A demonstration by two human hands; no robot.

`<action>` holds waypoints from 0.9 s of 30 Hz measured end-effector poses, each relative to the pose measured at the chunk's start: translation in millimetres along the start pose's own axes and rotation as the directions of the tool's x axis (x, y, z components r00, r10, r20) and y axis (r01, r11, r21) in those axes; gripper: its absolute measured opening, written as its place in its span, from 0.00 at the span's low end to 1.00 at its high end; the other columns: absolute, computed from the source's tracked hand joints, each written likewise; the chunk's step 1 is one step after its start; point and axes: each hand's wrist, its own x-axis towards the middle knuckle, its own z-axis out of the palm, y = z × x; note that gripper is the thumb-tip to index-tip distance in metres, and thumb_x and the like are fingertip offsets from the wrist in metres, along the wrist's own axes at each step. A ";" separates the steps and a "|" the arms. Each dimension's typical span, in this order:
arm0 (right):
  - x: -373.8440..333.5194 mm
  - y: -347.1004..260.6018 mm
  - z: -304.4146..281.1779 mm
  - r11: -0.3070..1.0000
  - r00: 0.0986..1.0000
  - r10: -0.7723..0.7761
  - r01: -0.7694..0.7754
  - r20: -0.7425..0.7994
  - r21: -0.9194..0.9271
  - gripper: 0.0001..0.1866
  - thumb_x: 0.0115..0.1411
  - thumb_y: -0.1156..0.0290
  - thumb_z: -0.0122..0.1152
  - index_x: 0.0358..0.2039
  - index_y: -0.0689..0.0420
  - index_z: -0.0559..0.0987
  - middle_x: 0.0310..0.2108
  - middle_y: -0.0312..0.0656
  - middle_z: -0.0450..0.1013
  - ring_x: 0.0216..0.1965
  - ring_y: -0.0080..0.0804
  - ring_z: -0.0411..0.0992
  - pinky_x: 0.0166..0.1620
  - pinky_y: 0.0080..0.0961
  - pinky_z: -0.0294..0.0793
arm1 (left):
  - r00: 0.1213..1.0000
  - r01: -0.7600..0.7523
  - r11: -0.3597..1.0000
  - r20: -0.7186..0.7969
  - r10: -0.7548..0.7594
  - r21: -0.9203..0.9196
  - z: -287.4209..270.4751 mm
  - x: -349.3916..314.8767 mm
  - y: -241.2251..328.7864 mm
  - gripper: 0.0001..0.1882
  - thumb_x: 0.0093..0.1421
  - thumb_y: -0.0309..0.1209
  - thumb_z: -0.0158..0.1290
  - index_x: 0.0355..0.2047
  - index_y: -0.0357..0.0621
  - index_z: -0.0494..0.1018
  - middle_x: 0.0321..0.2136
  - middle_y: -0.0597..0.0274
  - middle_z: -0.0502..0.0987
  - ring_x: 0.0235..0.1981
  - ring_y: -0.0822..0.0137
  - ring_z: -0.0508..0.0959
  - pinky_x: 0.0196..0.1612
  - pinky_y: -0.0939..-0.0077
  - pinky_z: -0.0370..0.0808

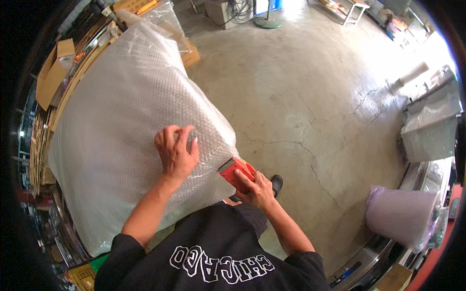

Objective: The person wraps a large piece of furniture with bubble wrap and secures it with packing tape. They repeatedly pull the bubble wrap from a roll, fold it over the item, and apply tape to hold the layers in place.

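A broad sheet of bubble wrap (pixel 116 111) covers a large flat piece in front of me and to my left. My left hand (pixel 175 151) is over its near right part, the fingers bent and apart with nothing visible in them. I cannot tell whether the fingertips touch the wrap. At the wrap's right corner, my right hand (pixel 256 188) grips a red tape dispenser (pixel 234 175). Its dark front edge points left toward the wrap, and my thumb lies along its top. Part of the dispenser is hidden by my fingers.
An open cardboard box (pixel 52 72) and wooden strips line the left side. On the right stand a purple-wrapped roll (pixel 400 213) and a plastic-covered bin (pixel 429 131). Cracked concrete floor (pixel 301 106) stretches between. A round green stand base (pixel 267 23) is at the far side.
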 end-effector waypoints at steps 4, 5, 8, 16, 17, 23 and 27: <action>2.2 -11.2 -12.9 1.000 1.000 0.001 -0.001 -0.006 -0.011 0.49 0.43 0.59 0.74 0.68 0.28 0.65 0.51 0.54 0.69 0.43 0.48 0.75 0.41 0.39 0.81 | 0.692 -0.571 0.740 0.277 0.667 -0.356 9.4 49.0 37.5 0.15 0.59 0.38 0.55 0.45 0.50 0.79 0.48 0.53 0.77 0.60 0.55 0.69 0.61 0.45 0.62; -1.4 -12.1 -16.0 1.000 1.000 -0.009 0.009 0.002 0.004 0.48 0.44 0.60 0.74 0.68 0.28 0.64 0.51 0.54 0.68 0.43 0.48 0.75 0.42 0.40 0.81 | 0.550 -0.595 0.731 0.494 0.674 -0.334 23.8 60.7 44.7 0.16 0.60 0.41 0.51 0.44 0.48 0.80 0.48 0.51 0.78 0.61 0.55 0.69 0.62 0.46 0.61; -5.7 -12.6 -25.1 1.000 0.999 -0.028 0.028 -0.023 -0.014 0.51 0.40 0.59 0.76 0.67 0.28 0.66 0.52 0.52 0.69 0.41 0.49 0.76 0.40 0.42 0.81 | 0.095 -0.596 0.741 0.889 0.448 -0.310 71.7 91.9 56.6 0.24 0.62 0.48 0.44 0.39 0.44 0.83 0.46 0.47 0.81 0.61 0.54 0.71 0.65 0.46 0.60; -6.2 13.7 -2.2 0.998 0.999 -0.031 0.032 -0.020 0.047 0.49 0.41 0.60 0.75 0.67 0.30 0.65 0.50 0.52 0.69 0.43 0.51 0.75 0.41 0.45 0.80 | -0.257 -0.489 0.817 0.946 0.199 -0.305 106.5 106.3 72.2 0.29 0.58 0.53 0.44 0.39 0.42 0.84 0.46 0.46 0.81 0.55 0.47 0.76 0.64 0.42 0.61; -8.3 19.0 -0.2 0.998 1.000 -0.005 0.006 -0.005 0.055 0.50 0.43 0.60 0.74 0.68 0.29 0.64 0.49 0.53 0.69 0.44 0.52 0.75 0.42 0.45 0.80 | -0.256 -0.511 0.800 0.944 0.206 -0.313 110.3 105.2 72.2 0.30 0.58 0.53 0.44 0.41 0.42 0.83 0.48 0.47 0.80 0.56 0.47 0.75 0.64 0.43 0.61; 5.4 39.7 21.8 0.969 0.934 0.246 -0.240 0.258 -0.058 0.47 0.48 0.61 0.71 0.69 0.30 0.62 0.51 0.53 0.69 0.47 0.55 0.74 0.44 0.46 0.80 | -0.089 -0.522 0.795 0.946 0.311 -0.310 103.3 96.8 73.6 0.25 0.56 0.49 0.50 0.41 0.43 0.81 0.50 0.48 0.78 0.56 0.50 0.74 0.61 0.47 0.64; 18.1 42.9 29.3 0.972 0.929 0.234 -0.215 0.286 -0.096 0.44 0.51 0.59 0.68 0.68 0.32 0.62 0.54 0.54 0.70 0.46 0.57 0.76 0.44 0.48 0.80 | 0.632 -0.464 0.770 0.446 0.634 -0.437 65.6 55.5 72.5 0.12 0.56 0.36 0.56 0.36 0.41 0.77 0.44 0.49 0.78 0.48 0.53 0.78 0.50 0.57 0.73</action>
